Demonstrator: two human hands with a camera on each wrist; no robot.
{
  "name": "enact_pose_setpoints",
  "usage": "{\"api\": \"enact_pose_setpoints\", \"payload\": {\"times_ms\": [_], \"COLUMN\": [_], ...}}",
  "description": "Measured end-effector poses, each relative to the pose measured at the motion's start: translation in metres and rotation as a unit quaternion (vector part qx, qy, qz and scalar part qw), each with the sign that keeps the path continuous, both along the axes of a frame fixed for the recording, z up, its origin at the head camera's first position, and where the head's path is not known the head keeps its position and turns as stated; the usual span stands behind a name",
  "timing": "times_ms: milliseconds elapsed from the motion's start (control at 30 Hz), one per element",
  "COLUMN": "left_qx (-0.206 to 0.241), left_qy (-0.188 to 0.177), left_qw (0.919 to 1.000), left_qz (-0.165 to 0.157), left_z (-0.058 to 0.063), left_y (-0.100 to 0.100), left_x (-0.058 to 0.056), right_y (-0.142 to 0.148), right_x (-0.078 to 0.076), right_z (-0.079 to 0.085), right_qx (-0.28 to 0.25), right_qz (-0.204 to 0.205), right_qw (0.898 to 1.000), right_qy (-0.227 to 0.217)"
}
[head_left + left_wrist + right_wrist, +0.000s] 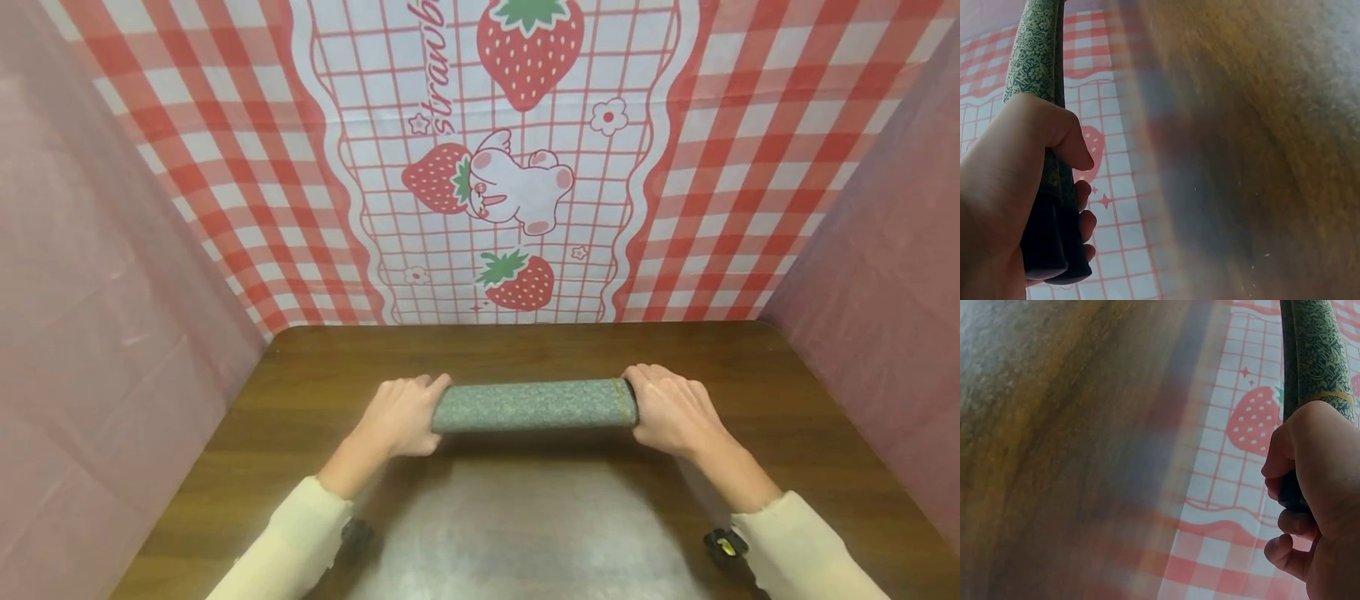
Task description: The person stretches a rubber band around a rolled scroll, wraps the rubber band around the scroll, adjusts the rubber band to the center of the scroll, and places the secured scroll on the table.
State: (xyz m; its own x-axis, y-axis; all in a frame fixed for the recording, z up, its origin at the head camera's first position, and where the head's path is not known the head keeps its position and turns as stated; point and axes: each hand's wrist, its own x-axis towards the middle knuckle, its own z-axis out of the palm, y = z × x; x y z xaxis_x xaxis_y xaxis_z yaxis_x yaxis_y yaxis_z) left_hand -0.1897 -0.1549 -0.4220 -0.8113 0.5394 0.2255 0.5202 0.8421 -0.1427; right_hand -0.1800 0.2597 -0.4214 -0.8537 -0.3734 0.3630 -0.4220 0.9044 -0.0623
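Note:
A green roll [532, 406] with a fine floral pattern is held level above the table, spanning both hands. My left hand [405, 415] grips its left end, with the thumb and fingers curled round it. Two black rounded end pieces [1044, 250] stick out below that palm in the left wrist view. At the opposite end my right hand [670, 408] grips the roll. Close to it, a thin yellow band [1335, 396] circles the patterned cover. In the wrist views the roll looks like two parallel lengths side by side. The right black end is mostly hidden by the fingers.
Beneath the hands lies a brown wood-grain table [300, 367] with a pale glare near its front. A red-and-white checked strawberry cloth [457, 233] hangs behind it. Pink sheets [112, 333] close off both sides. A small dark device [726, 544] sits by the right sleeve.

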Motion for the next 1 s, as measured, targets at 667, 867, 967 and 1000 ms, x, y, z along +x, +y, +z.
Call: {"api": "enact_pose_setpoints", "payload": {"times_ms": [667,867,967,1000], "left_qx": [0.073,0.093,0.105,0.108], "left_qy": [-0.007,0.007,0.007,0.009], "left_qw": [0.9971,0.9954,0.9943,0.9939], "left_qz": [0.019,0.018,0.021,0.021], "left_z": [0.011,0.003,0.001,0.002], "left_y": [-0.025,-0.03,-0.032,-0.032], "left_x": [-0.01,-0.009,-0.007,-0.006], "right_y": [0.003,-0.001,-0.002,-0.002], "right_x": [-0.009,-0.011,-0.011,-0.01], "right_z": [0.003,0.003,0.004,0.005], "right_qx": [-0.043,-0.038,-0.041,-0.044], "right_qz": [-0.012,-0.006,0.0,0.006], "right_qw": [0.999,0.999,0.999,0.998], "right_qy": [0.001,-0.01,-0.026,-0.037]}}
